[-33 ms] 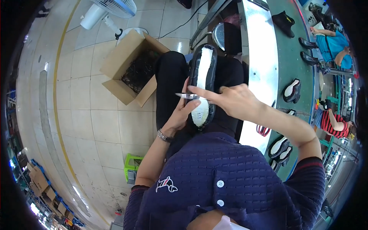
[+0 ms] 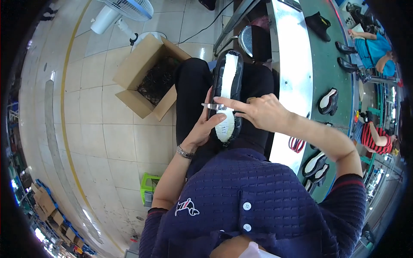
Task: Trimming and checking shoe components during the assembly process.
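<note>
A black shoe upper (image 2: 229,73) lies sole side up above my lap, a white strip running along its middle. My left hand (image 2: 205,127) is closed on its left side, with the thumb across the white part. Over the shoe, my right hand (image 2: 266,112) grips a shiny metal blade (image 2: 211,105), its index finger stretched along the top. The blade lies crosswise over the middle of the shoe, its tip past the left edge. The blade's handle is hidden by my right hand, so whether it is a knife or scissors I cannot tell.
An open cardboard box (image 2: 140,81) with dark scraps stands on the floor at left, near a white fan (image 2: 124,13). A metal bench edge (image 2: 297,77) runs along my right. Beyond it, a green conveyor (image 2: 320,81) bears several shoes. Two people sit at the far right.
The blade and my right hand have shifted slightly to the right, and the thumb now shows below the index finger. My left hand and the shoe have stayed put.
</note>
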Tool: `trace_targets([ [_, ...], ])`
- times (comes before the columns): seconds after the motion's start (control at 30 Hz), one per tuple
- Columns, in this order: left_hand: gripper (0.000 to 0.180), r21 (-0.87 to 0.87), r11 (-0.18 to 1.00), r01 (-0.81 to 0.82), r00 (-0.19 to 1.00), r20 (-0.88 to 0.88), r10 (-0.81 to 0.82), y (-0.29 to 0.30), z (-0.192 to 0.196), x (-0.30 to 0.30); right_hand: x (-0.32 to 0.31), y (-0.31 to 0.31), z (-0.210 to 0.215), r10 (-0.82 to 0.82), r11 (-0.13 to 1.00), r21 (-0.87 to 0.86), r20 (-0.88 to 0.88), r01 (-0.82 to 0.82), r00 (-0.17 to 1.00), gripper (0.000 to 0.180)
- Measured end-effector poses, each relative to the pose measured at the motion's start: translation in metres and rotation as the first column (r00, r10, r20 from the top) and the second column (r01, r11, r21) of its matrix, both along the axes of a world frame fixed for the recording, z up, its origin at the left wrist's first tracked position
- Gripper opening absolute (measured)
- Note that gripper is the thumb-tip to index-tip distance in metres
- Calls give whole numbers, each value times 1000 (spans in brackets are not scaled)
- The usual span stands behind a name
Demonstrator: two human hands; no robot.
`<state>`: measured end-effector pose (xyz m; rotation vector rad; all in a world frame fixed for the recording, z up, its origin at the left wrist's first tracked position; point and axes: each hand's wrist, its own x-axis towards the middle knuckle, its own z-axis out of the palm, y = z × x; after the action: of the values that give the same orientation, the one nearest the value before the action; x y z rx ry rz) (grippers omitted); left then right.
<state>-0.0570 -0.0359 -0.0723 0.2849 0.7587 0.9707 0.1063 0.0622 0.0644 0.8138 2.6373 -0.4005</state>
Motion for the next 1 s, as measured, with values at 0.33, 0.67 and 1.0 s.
trace_targets([
  [0.33,94,-10,1000,8,944,330,-4,-13,-5,-15,-3,-13,12,50,998,-37,59,-48,997,70],
  [0.67,90,200,977,68,984,-175,-32,-22,-2,-16,-1,-41,11,108,994,37,-206,-103,972,72],
  [1.0,43,49,974,221,948,-245,-203,-9,21,-20,0,-23,23,-76,992,-121,-381,31,922,72],
])
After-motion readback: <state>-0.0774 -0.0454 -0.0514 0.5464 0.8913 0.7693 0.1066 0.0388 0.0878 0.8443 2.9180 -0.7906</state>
